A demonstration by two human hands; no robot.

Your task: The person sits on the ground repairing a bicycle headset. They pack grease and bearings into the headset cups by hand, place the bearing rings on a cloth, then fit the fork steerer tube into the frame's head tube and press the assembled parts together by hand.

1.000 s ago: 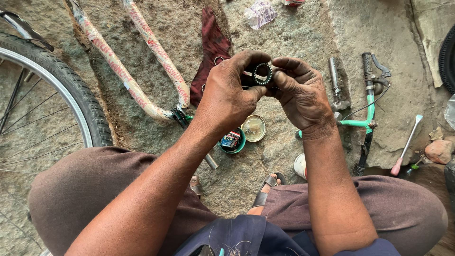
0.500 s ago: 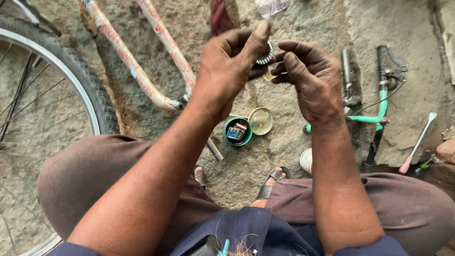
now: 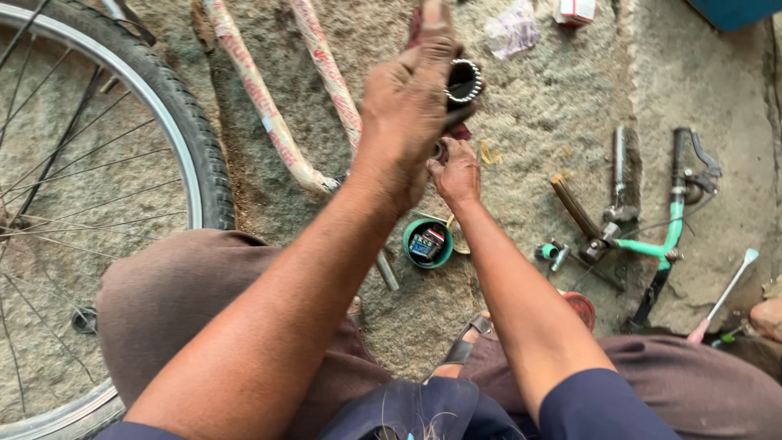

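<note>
We have the bicycle well apart: the handlebar assembly [image 3: 676, 232] with its green stem lies on the concrete floor [image 3: 538, 106] to our right, well away from the pink-and-white frame tubes [image 3: 269, 114], which lie beside the wheel [image 3: 163, 138] on our left. So the stripping-down looks largely done, and what remains, as far as we can judge, is the small work on the bearing parts; nothing here shows anything fitted back onto the frame yet. Our left hand [image 3: 407, 106] is raised above the frame, fingers curled in a narrow grip around a bearing ring [image 3: 464, 81], a dark cup with a bright row of steel balls round its rim, held up in the air near the top of the view, with the forefinger stretched straight past it. Our right hand [image 3: 458, 173] sits lower, just under the left, fingers bunched close together near a red rag [image 3: 460, 130]; it may be pinching something small, but we cannot tell what, or whether it holds anything at all. Below both hands, on the floor between our knees and the frame, stands a small green tin [image 3: 428, 243] with bits inside it. A light-handled tool [image 3: 725, 293] lies at far right.
</note>
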